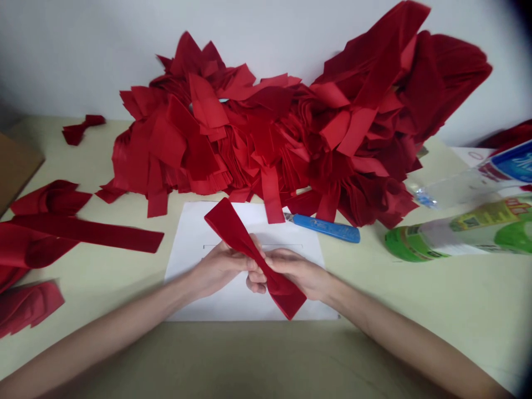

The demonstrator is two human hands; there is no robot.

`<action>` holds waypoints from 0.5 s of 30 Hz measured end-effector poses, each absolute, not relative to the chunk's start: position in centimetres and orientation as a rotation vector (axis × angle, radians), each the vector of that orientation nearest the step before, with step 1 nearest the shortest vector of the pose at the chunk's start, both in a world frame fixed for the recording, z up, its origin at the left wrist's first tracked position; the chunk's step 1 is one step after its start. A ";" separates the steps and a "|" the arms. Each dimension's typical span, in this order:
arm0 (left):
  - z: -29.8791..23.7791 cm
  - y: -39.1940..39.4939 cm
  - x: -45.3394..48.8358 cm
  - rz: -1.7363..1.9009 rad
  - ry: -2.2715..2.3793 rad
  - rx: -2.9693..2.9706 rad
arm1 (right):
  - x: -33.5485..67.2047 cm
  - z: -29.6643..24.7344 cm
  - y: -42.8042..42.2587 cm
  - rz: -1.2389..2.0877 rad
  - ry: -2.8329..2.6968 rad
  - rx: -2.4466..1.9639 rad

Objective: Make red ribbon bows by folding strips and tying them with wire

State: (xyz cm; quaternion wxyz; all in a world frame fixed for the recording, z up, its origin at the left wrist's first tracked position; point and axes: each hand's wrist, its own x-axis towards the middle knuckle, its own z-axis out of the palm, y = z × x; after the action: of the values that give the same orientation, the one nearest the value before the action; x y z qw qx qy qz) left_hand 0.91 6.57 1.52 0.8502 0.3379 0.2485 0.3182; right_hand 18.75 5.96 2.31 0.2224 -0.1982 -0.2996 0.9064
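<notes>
A red fabric strip [231,226], pinched at its middle into a bow shape, is held by both hands above a white paper sheet [195,235]. My left hand [220,267] is closed on the strip's pinched middle from the left. My right hand [296,274] grips the same middle from the right, fingers curled, with the strip's lower end fanning out over it.
A big heap of red fabric pieces [291,127] lies along the wall behind the sheet. A blue utility knife [328,228] sits just right of the sheet's top. More red strips [87,233] lie at left. A green bottle [461,233] and clear packaging [465,180] lie at right.
</notes>
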 end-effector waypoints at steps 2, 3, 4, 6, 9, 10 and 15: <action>1.4 6.6 0.8 0.675 0.508 0.706 | 18.7 2.4 5.9 2.521 -0.806 -0.526; 1.4 6.6 0.8 0.677 0.506 0.706 | 18.7 2.5 5.9 2.525 -0.795 -0.522; 1.4 6.5 0.8 0.677 0.507 0.705 | 18.6 2.5 5.9 2.525 -0.787 -0.525; 1.4 6.4 0.9 0.678 0.515 0.700 | 18.4 2.6 5.8 2.511 -0.778 -0.554; 1.6 6.3 1.2 0.672 0.540 0.699 | 18.3 2.7 5.7 2.453 -0.780 -0.637; 1.7 6.3 1.2 0.674 0.548 0.701 | 18.4 2.8 5.7 2.421 -0.798 -0.681; 1.6 7.0 1.0 0.799 0.601 0.752 | 19.5 3.4 6.3 2.256 -1.000 -0.946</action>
State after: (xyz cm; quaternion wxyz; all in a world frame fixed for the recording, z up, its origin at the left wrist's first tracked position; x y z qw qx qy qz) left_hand 1.05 6.99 1.64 0.8107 0.3520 0.2813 0.3739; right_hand 19.48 6.27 3.36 0.2468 -0.3468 -0.3665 0.8273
